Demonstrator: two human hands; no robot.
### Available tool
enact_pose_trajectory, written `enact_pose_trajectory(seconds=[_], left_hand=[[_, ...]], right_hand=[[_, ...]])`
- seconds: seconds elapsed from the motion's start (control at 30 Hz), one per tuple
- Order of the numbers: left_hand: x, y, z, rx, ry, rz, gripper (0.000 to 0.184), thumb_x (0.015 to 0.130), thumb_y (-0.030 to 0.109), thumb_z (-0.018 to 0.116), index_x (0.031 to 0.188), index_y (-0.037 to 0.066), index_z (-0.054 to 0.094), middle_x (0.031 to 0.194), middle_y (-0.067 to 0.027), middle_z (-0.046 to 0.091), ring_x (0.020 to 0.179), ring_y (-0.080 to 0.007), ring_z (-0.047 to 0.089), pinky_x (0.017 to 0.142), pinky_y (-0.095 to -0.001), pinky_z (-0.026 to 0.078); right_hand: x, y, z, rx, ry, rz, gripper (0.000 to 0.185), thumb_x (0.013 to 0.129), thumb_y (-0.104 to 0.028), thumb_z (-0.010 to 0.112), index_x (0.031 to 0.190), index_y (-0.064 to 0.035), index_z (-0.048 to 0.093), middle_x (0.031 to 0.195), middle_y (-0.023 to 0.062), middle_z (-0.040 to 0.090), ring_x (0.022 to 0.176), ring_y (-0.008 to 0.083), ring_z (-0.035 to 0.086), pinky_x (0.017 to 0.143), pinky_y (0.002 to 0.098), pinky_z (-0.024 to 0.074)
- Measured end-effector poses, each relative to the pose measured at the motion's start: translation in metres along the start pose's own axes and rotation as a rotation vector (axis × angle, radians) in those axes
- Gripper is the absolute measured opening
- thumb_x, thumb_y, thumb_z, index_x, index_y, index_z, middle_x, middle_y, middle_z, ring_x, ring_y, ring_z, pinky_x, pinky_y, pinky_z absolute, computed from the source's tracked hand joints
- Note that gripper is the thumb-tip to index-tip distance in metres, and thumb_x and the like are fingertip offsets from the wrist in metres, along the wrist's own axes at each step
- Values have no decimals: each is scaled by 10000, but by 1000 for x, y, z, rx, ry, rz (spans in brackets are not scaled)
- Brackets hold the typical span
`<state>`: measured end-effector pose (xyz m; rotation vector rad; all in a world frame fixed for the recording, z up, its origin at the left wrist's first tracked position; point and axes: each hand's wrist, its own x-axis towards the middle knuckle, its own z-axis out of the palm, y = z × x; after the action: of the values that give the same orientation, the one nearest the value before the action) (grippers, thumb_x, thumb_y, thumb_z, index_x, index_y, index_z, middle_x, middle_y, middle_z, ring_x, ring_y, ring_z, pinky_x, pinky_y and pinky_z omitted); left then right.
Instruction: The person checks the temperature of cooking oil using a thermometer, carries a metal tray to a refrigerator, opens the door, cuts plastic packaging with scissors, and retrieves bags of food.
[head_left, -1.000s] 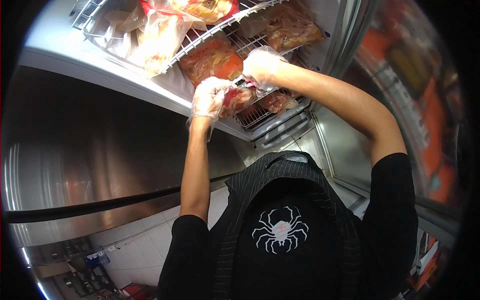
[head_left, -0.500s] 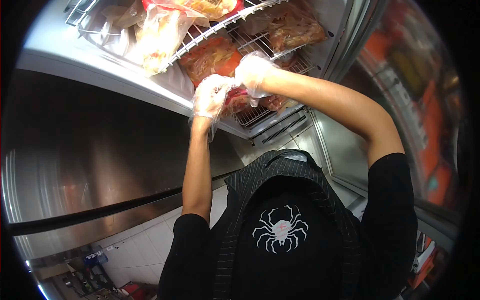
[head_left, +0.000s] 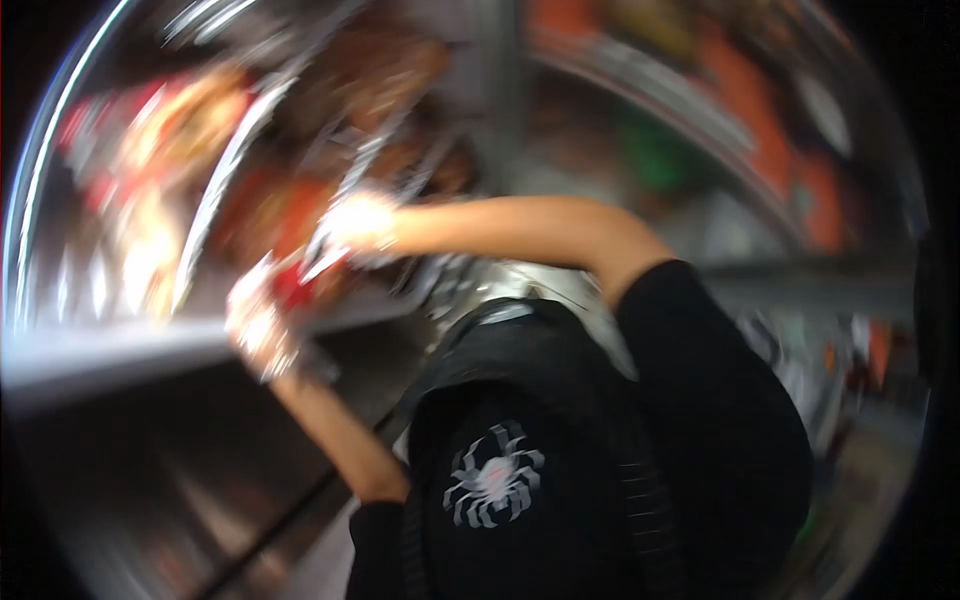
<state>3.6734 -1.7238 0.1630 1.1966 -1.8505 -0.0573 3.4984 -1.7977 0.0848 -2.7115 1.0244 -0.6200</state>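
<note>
Motion blur smears much of the view. My left hand [head_left: 262, 322], in a clear plastic glove, is raised at the refrigerator's front edge, its fingers closed at a red and clear plastic bag [head_left: 295, 282]. Higher and to the right, my right hand [head_left: 360, 222], gloved too, is closed at the same bag's shiny upper edge. The bag lies between both hands; its contents cannot be made out. Just behind it, a bag with orange contents [head_left: 270, 205] rests inside the refrigerator.
A white wire shelf [head_left: 232, 160] juts out on the left, bearing red and yellowish bagged food [head_left: 175, 135]. Dark steel panelling [head_left: 130, 460] spans the lower left. Blurred orange shapes [head_left: 765, 130] show at the upper right.
The view has swung, so the refrigerator and both hands appear farther left and lower. My left hand sits slightly lower relative to the right; both stay by the bag.
</note>
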Motion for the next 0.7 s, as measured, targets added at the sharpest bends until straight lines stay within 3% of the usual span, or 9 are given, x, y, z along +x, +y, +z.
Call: enact_pose_trajectory(seconds=[0.03, 0.07, 0.13, 0.2, 0.23, 0.37, 0.47, 0.63, 0.7], left_hand=[[6, 39, 0, 274, -29, 20, 387, 898, 350, 452, 852, 42, 681, 883, -102, 636, 834, -213, 601, 794, -340, 474], [5, 20, -1, -152, -215, -196, 477, 865, 459, 455, 928, 35, 664, 953, -123, 607, 821, -235, 591, 749, -355, 493], [-6, -3, -4, -820, -35, -561, 534, 807, 483, 572, 1037, 1, 603, 1011, -169, 592, 854, -276, 591, 650, -360, 528], [-4, -6, 17, -9, 131, -127, 461, 821, 405, 599, 1016, -12, 607, 1007, -170, 602, 855, -269, 596, 644, -340, 536], [1, -5, 20, -36, 138, -220, 438, 838, 383, 581, 1019, -16, 606, 994, -170, 607, 842, -263, 600, 633, -328, 538], [12, -3, 28, -139, 126, -317, 452, 889, 396, 485, 1047, -11, 600, 1000, -153, 614, 836, -247, 602, 626, -300, 539], [16, -1, 28, -124, 125, -302, 451, 890, 395, 482, 1051, -10, 598, 1010, -152, 611, 844, -247, 600, 630, -303, 539], [15, 5, 25, -143, 114, -287, 451, 893, 394, 476, 1057, -9, 596, 1025, -151, 606, 857, -248, 596, 637, -308, 539], [15, 5, 20, -155, 122, -294, 450, 893, 393, 474, 1059, -8, 595, 1032, -150, 603, 862, -248, 594, 640, -310, 539]], right_hand=[[-5, 3, 11, -4, 112, -17, 180, 679, -215, 584, 794, -120, 685, 764, 101, 651, 714, 283, 618, 610, 384, 485], [-20, -13, -15, -117, 9, 85, 114, 629, -207, 603, 695, -146, 674, 664, 85, 636, 644, 266, 613, 543, 390, 470], [-47, -28, -9, -166, 111, 270, 66, 571, -223, 631, 610, -170, 639, 555, 49, 597, 596, 230, 608, 489, 381, 451], [-102, -65, -46, -70, 122, 531, 252, 628, -261, 651, 828, -112, 612, 692, 63, 608, 629, 231, 614, 486, 372, 463], [-129, -61, -11, 30, 501, 457, 307, 674, -267, 664, 888, -65, 575, 839, 90, 606, 647, 237, 617, 532, 358, 484], [-283, -141, -52, 795, 365, 1235, 744, 679, -356, 741, 1237, -28, 373, 1121, 156, 552, 924, 281, 589, 786, 376, 479], [-409, -208, -13, 747, 879, 1511, 652, 707, -359, 733, 1165, -34, 401, 1030, 143, 532, 899, 217, 560, 837, 361, 468], [-532, -254, -13, 31, 415, 2267, 573, 706, -365, 715, 1056, -11, 430, 802, 156, 593, 767, 276, 601, 709, 349, 487], [-557, -232, 2, -43, 533, 2294, 547, 704, -363, 705, 1023, -4, 444, 811, 181, 599, 762, 317, 604, 699, 376, 490]])
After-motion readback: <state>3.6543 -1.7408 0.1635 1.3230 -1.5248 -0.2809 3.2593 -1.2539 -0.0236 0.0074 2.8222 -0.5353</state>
